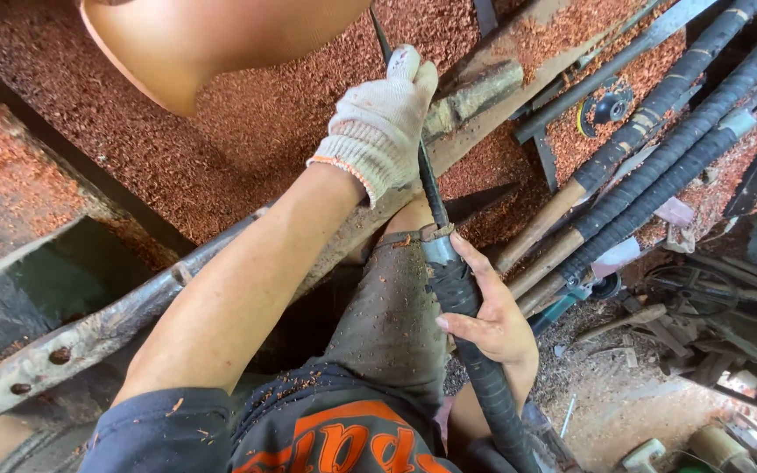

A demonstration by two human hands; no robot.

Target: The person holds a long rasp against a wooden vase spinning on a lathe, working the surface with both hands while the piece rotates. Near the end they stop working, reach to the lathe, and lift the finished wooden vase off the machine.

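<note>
The left hand (378, 123), in a white knit work glove, closes its grip around the dark steel shaft of a long turning tool (449, 271) and bears down on a slanted metal tool rest (133, 307) that runs from lower left to upper right. The right hand (494, 320), bare, wraps its fingers around the tool's black tape-wound handle lower down, near the person's hip, just below a metal ferrule; this grip is clamped on the handle too. The tool runs steeply from the bottom of the view up toward a smooth, pale turned wooden piece (212, 39) at the top edge; the tip is hidden behind the gloved hand, so I cannot tell whether it touches the wood.

Reddish wood shavings (247, 140) cover the lathe bed and the surfaces around it. To the right, several spare long tools (659, 166) with black wrapped handles and wooden ends lie side by side, slanting. A small round black and yellow disc (604, 109) lies among the shavings near them. The person wears grey shorts and a dark shirt with orange print.
</note>
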